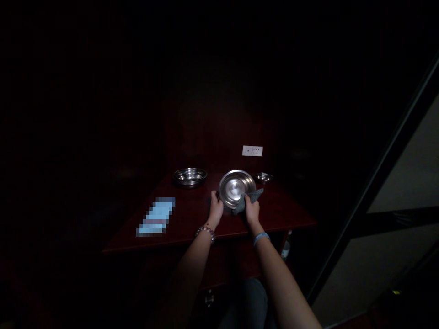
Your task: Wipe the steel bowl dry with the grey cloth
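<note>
From where I stand, the likeliest mishap is the round, shiny silver metal bowl (236,183) slipping: it is smooth, tilted with its open side toward the person, and only the left hand (215,211) has bare fingers on it, at the lower-left rim. A hard push from the right hand (252,211) could twist it loose, and the bunched grey-green fabric cloth (255,195) could slide on the metal. A wide swing to the right might also knock the small, shallow silver metal bowl (264,177) just behind. The left grip is closed on the rim; the right grip is closed on the cloth, pressing it against the bowl's lower-right edge. Both forearms reach forward, converging over the near edge of the dark red wooden surface (192,210), wrists fairly straight. The bowl is between the hands, above the surface, though in this dim light I can't tell whether its base touches down.
</note>
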The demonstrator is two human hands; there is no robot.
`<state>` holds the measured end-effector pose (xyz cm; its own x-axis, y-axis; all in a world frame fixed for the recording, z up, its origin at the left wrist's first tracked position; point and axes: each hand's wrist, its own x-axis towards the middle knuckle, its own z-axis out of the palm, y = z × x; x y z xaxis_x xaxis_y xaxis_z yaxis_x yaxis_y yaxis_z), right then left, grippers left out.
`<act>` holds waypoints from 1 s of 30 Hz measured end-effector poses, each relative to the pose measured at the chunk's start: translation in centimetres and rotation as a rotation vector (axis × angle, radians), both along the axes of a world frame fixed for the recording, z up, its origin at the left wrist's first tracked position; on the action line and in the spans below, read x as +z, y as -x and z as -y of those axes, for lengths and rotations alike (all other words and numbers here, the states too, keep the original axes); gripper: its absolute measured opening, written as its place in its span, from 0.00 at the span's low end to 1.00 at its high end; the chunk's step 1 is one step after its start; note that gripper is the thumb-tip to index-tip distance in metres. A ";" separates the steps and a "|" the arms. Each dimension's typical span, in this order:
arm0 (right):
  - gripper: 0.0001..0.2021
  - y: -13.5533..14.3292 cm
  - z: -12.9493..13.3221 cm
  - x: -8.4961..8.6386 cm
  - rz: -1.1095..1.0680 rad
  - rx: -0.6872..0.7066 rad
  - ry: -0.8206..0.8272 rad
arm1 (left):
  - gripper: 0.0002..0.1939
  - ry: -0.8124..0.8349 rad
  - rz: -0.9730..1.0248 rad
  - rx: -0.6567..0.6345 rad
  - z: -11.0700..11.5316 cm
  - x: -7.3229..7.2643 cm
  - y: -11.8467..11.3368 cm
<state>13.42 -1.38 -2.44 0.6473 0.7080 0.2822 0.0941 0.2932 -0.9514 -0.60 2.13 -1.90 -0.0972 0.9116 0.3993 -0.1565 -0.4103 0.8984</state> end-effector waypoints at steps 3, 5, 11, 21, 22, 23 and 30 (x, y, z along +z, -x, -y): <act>0.18 0.0 0.0 0.1 0.000 0.002 0.016 | 0.10 -0.011 0.006 -0.009 0.0 0.1 0.0; 0.18 0.0 0.0 0.1 -0.001 0.003 0.026 | 0.10 -0.016 0.013 -0.025 0.0 0.2 0.0; 0.17 0.0 0.2 0.2 -0.008 0.005 0.021 | 0.14 -0.004 0.029 0.012 -0.2 0.1 0.0; 0.18 0.1 0.1 0.1 -0.016 0.025 -0.015 | 0.13 0.007 0.056 -0.031 0.1 0.0 -0.2; 0.18 0.0 0.1 0.1 -0.012 0.022 -0.009 | 0.13 0.006 0.056 -0.033 0.1 0.0 -0.2; 0.18 0.0 0.1 0.1 -0.008 0.019 -0.004 | 0.12 0.003 0.053 -0.033 0.0 -0.1 -0.2; 0.19 0.0 0.0 0.0 0.021 0.011 0.012 | 0.11 0.008 0.018 -0.001 -0.5 -0.4 -0.2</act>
